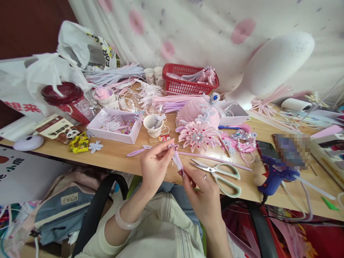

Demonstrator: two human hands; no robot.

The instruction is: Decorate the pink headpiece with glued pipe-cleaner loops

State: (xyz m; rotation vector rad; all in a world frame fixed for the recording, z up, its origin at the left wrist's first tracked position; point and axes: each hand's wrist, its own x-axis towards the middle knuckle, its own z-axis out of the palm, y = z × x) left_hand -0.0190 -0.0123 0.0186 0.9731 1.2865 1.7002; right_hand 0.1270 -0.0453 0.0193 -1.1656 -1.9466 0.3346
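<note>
Between my two hands is a short bundle of pale lilac and white pipe cleaners (pixel 177 160). My left hand (pixel 157 163) pinches its upper end between thumb and fingers. At the lower end, my right hand (pixel 201 186) grips it with thumb and fingertips. A looped lilac pipe cleaner (pixel 136 152) lies just left of my hands, and a long straight one (pixel 215 159) runs off to the right. Scissors (pixel 219 173) with pale green handles lie partly open beside my right hand. Behind my hands stands a pink flower (pixel 198 136) with a beaded centre.
A blue glue gun (pixel 276 175) rests at the table's right edge. Behind are a white bead box (pixel 115 125), a paper cup (pixel 153 126), a red basket (pixel 190 86) and a pink yarn ball (pixel 199 113). A white mannequin head (pixel 276 64) leans at the back right.
</note>
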